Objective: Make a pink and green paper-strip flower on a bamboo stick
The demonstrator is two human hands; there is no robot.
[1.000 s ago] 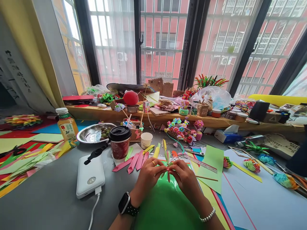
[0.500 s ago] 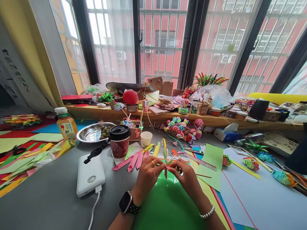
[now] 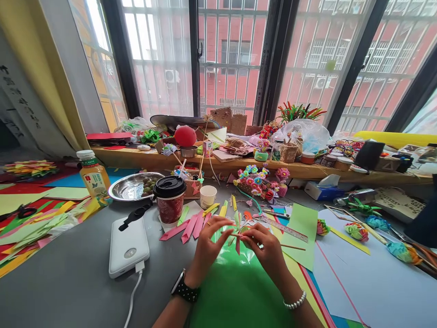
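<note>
Over the green glossy mat, both hands meet at a small paper flower of folded pink and pale green strips. My right hand pinches it near its centre between thumb and fingers. A thin brown stick juts out to the right past that hand, in line with the flower; the fingers hide its middle. From the other side, my left hand has its thumb and fingertips at the flower, its index finger raised a little above the thumb. Folded pink paper strips lie left of the hands.
A lidded coffee cup, a paper cup and a metal bowl stand behind on the left. A white power bank with cable lies nearer. Rightward are a ruler, scissors and green paper.
My left hand's fingers have loosened and lifted, with the index finger now farther from the thumb. The flower has turned slightly, and the stick has shifted a little to the right.
</note>
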